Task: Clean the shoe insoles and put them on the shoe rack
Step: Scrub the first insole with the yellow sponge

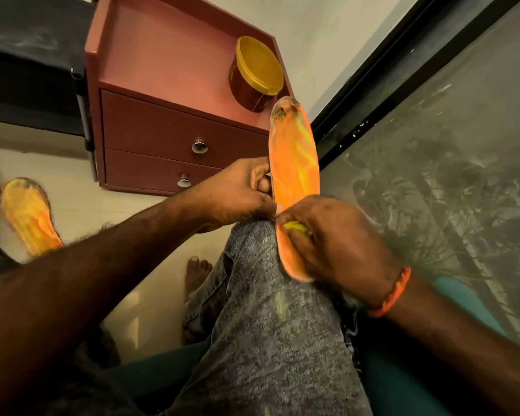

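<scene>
An orange insole with yellow streaks and a dirty toe end rests lengthwise on my raised knee. My left hand grips its left edge near the middle. My right hand presses a small yellow cloth or sponge against the insole's heel half, fingers closed over it. A second orange insole lies flat on the floor at the far left. The dark shoe rack stands at the upper left, its shelves mostly out of frame.
A pink two-drawer cabinet stands straight ahead, with a round yellow-lidded tin on top. A dark-framed glass door runs along the right. My jeans-clad leg and a bare foot fill the centre. Another shoe part shows at the left edge.
</scene>
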